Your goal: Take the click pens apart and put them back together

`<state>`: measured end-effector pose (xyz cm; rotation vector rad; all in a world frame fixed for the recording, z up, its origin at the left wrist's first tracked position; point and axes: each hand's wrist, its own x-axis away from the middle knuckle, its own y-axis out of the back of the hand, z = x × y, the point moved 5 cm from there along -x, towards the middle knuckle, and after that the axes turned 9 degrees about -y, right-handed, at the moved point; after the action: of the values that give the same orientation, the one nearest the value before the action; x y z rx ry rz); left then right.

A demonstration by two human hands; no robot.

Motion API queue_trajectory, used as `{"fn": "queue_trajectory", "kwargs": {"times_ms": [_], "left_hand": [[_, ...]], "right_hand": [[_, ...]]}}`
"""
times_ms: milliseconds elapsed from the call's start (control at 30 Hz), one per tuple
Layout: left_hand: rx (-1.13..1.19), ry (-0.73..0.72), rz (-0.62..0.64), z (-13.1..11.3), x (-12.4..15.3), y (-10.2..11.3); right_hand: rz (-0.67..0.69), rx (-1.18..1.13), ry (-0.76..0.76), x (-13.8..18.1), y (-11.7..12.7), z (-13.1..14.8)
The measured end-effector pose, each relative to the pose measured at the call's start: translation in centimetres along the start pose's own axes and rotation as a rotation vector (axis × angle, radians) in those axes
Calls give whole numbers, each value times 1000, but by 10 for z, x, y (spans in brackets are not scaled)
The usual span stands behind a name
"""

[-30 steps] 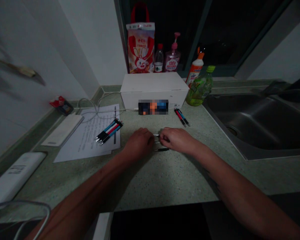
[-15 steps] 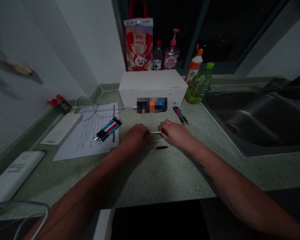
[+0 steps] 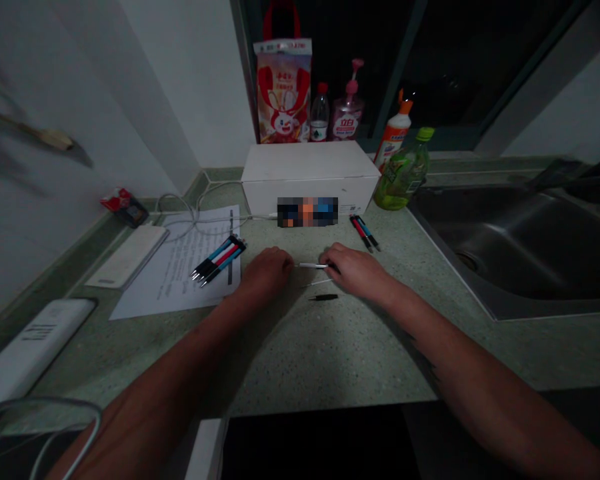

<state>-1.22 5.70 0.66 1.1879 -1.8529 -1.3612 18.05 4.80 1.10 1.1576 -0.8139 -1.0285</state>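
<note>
Over the desk (image 3: 280,373), a white pen barrel (image 3: 311,266) between left hand (image 3: 267,272) and right hand (image 3: 356,268)
The hands have moved apart, baring more of it, as if it is being dismantled; its long axis runs left to right, thin end leftward; the right hand pinches one end, the left is curled, its hold unclear

The white tube (image 3: 311,265) over there is held level; near it lies a thin pale rod (image 3: 317,284), then a short black grip (image 3: 326,297), tip leftward.
</note>
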Motion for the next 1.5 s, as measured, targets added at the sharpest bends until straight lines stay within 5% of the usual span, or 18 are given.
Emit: {"fn": "queue_trajectory", "kwargs": {"times_ms": [333,733,1100,1500], "left_hand": [[90,-9,5,-5,-2,-4],[299,-85,-185,-12,3,-6],[-54,-295,95,-30,8,-7],[5,-245,-178,-11,5,7]], "right_hand": [[3,-28,29,1,-2,6],[-163,-143,30,2,5,8],[-406,-287,-92,-1,17,-13],[-430,-148,-147,-1,20,-28]]}}
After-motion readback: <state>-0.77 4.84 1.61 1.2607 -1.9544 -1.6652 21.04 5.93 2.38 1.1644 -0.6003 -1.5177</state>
